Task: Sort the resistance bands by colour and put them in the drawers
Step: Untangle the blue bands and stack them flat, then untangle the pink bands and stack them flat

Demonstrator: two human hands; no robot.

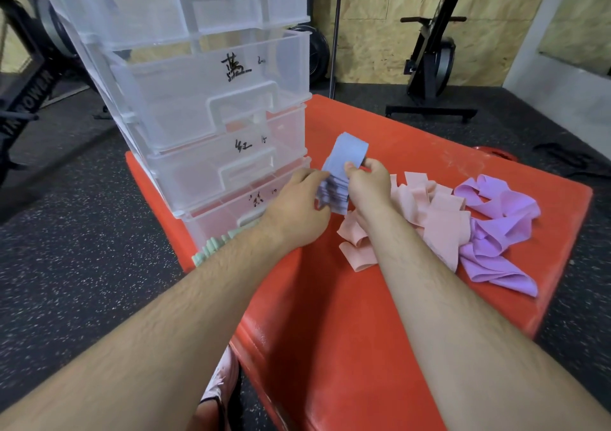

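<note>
Blue bands (347, 153) between left hand (297, 206) and right hand (367, 186) (shared grip)

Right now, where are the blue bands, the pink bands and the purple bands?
blue bands (348, 149): head view, flat face of top band.
pink bands (441, 232): head view, wide band mid-pile.
purple bands (496, 232): head view, fold mid-pile.
</note>
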